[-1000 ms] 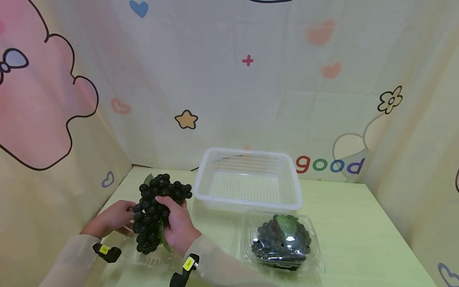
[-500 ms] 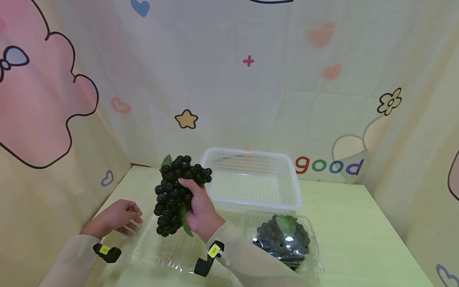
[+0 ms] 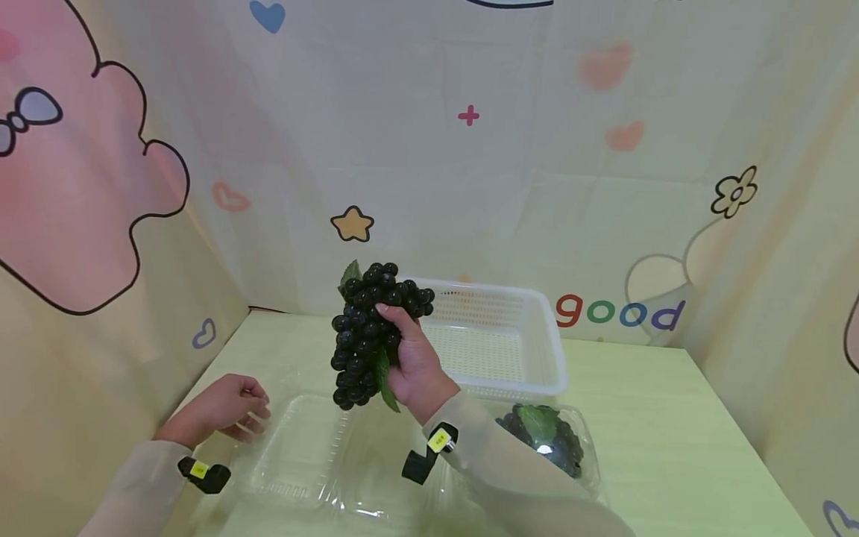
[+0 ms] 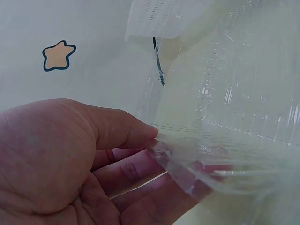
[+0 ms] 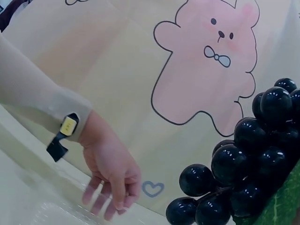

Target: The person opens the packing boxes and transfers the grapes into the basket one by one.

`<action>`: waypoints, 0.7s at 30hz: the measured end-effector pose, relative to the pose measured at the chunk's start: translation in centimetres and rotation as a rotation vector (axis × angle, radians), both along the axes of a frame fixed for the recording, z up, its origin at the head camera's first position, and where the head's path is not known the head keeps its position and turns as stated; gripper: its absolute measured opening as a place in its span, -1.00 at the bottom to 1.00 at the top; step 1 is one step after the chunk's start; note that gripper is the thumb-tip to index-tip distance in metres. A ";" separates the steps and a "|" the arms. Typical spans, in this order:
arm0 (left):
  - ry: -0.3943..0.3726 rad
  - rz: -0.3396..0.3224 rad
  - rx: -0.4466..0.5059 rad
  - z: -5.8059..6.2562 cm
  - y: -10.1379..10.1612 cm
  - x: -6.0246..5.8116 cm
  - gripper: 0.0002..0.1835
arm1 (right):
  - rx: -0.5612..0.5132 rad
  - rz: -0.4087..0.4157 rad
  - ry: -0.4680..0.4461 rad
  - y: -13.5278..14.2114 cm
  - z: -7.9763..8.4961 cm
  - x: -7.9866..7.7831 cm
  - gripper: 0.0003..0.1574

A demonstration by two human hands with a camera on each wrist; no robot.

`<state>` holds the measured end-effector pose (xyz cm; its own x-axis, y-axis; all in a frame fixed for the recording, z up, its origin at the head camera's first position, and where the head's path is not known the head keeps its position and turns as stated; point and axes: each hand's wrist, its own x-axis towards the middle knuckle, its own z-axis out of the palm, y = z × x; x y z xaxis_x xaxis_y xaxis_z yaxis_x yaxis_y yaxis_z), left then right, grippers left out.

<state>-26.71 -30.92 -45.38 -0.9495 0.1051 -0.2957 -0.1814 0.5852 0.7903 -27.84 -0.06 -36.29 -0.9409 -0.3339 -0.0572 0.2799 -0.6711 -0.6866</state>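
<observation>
My right hand (image 3: 419, 369) grips a bunch of dark grapes (image 3: 362, 339) with green leaves, the thumb across its front. The bunch is held up above the table, overlapping the basket's left end in the head view. At the left, my left hand (image 3: 224, 409) pinches the edge of an opened clear plastic clamshell box (image 3: 291, 488). In the left wrist view the thumb lies over the box's thin rim (image 4: 183, 173), with the fingers behind it. Dark grapes (image 5: 229, 173) also fill the right side of the right wrist view, where the hand holding them is hidden.
A white perforated plastic basket (image 3: 550, 358) stands at the back middle of the pale table (image 3: 671, 447). In front of it sits a closed clear box (image 3: 592, 466) with another grape bunch (image 3: 570, 444) inside, partly covered by my right sleeve. Printed curtains (image 3: 510, 186) enclose the table.
My right hand has lifted the grapes up and to the right, away from the opened box and toward the basket. The left hand has stayed at the box's left edge.
</observation>
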 end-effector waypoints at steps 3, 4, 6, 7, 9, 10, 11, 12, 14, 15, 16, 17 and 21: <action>0.003 0.001 -0.001 -0.1 -0.1 0.0 -0.85 | 0.006 -0.010 0.023 0.8 0.4 -0.8 -0.56; 0.004 0.000 -0.007 -0.1 -0.1 0.0 -0.84 | 0.010 -0.012 0.026 1.0 0.5 -1.1 -0.58; 0.007 -0.001 -0.016 -0.1 -0.1 0.0 -0.84 | 0.017 -0.018 0.020 1.5 0.5 -1.6 -0.61; 0.008 0.001 -0.021 0.0 0.0 0.0 -0.84 | 0.021 -0.022 0.020 1.8 0.6 -1.9 -0.62; 0.007 0.006 -0.031 0.0 0.0 0.0 -0.84 | 0.027 -0.035 0.011 2.3 0.6 -2.6 -0.62; 0.008 0.007 -0.033 -0.1 0.1 0.1 -0.84 | 0.028 -0.045 0.005 2.5 0.5 -2.9 -0.63; 0.008 0.009 -0.034 -0.1 0.1 0.1 -0.85 | 0.030 -0.055 0.000 2.7 0.5 -3.3 -0.63; 0.007 0.011 -0.035 -0.1 0.1 0.1 -0.84 | 0.028 -0.066 -0.004 3.0 0.4 -3.7 -0.63; 0.004 0.013 -0.036 -0.1 0.2 0.1 -0.84 | 0.028 -0.084 -0.003 3.4 0.3 -4.5 -0.66; 0.003 0.015 -0.035 -0.2 0.2 0.1 -0.84 | 0.027 -0.092 -0.003 3.6 0.2 -4.9 -0.68; 0.003 0.015 -0.034 -0.2 0.2 0.1 -0.84 | 0.025 -0.098 -0.004 3.8 0.1 -5.3 -0.70; 0.003 0.016 -0.031 -0.2 0.2 0.1 -0.84 | 0.021 -0.103 -0.005 4.1 0.1 -5.7 -0.71; 0.009 0.016 -0.025 -0.3 0.1 0.1 -0.85 | 0.008 -0.141 -0.006 5.0 0.0 -7.0 -0.73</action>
